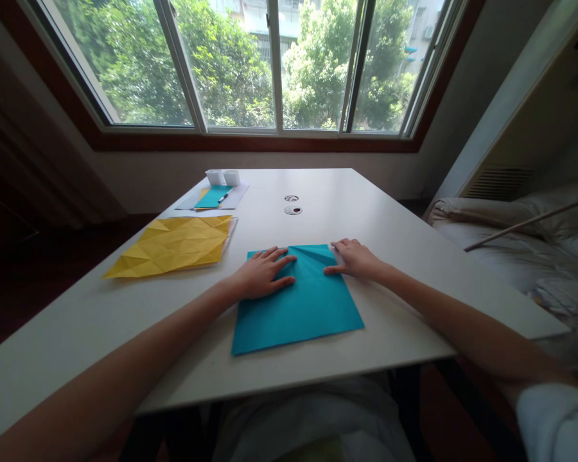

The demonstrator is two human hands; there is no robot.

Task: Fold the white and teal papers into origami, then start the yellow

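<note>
A teal square sheet of paper [298, 305] lies flat on the white table [390, 224] in front of me, with a raised crease near its far edge. My left hand [264, 273] presses flat on the sheet's far left part, fingers spread. My right hand [354, 256] rests on the far right corner, fingertips pressing the paper down. Neither hand grips anything.
A creased yellow sheet [173, 245] lies to the left. Farther back are a white sheet with a small teal paper and pen [213, 196], and two white cups [223, 176]. Two round cable holes [293, 204] sit mid-table. A bed [525, 237] stands right.
</note>
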